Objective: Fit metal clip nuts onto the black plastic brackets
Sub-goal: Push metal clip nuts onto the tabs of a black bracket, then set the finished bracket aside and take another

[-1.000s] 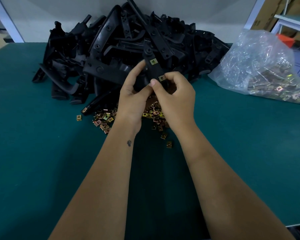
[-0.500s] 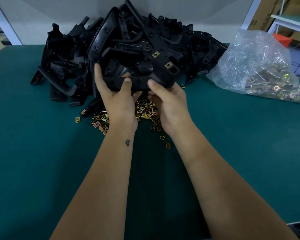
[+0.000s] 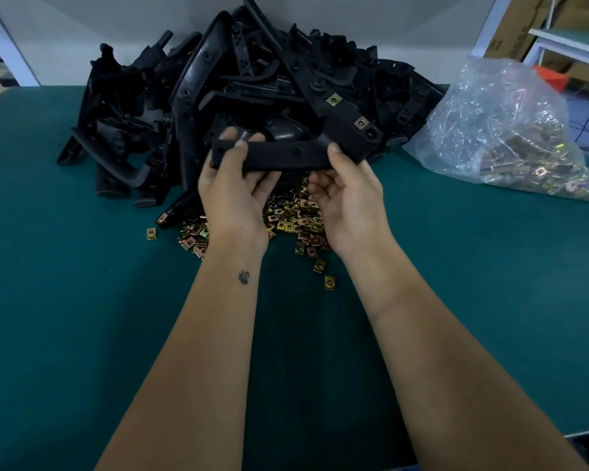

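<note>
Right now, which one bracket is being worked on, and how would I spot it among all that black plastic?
Start at the big black pile at the table's far edge. In front of it, above the loose clip nuts, both hands, left hand and right hand, grip one bracket. Only it is lifted, and two brass nuts sit on its arm.

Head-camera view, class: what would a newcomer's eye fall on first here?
A big heap of black plastic brackets at the table's far edge, and two hands, left hand and right hand, holding one bracket before it. Below them lie loose metal clip nuts; a clear bag sits right.
</note>
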`<state>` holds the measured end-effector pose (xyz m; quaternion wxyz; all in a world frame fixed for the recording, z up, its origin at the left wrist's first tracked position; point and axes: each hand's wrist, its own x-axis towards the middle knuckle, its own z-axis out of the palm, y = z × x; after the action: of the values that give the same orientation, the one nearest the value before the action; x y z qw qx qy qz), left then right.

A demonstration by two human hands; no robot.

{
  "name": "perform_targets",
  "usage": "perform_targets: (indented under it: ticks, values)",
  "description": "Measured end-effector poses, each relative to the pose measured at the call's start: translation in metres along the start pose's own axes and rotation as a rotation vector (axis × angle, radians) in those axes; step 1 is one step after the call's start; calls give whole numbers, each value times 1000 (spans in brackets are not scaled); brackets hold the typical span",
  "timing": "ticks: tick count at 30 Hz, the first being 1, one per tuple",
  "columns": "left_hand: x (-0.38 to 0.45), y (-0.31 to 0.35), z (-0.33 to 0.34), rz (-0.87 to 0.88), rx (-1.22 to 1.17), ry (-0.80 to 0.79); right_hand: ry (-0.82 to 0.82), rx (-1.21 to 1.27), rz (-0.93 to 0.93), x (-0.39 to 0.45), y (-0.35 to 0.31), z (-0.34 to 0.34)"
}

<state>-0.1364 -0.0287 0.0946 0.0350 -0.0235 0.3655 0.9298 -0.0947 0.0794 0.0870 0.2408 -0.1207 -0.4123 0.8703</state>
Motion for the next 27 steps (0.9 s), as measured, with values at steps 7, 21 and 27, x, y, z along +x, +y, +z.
perform_targets:
  ticks: [7,21,27]
  values:
    - [-11,-20,11,-78,109,-3,59,-182,-99,2,-6,-7]
    - [-110,-105,94,-254,341,-152,451,-11,-268,-42,-81,-75]
    - [-202,-177,140,-432,522,-488,892,-135,-587,-97,-147,-155]
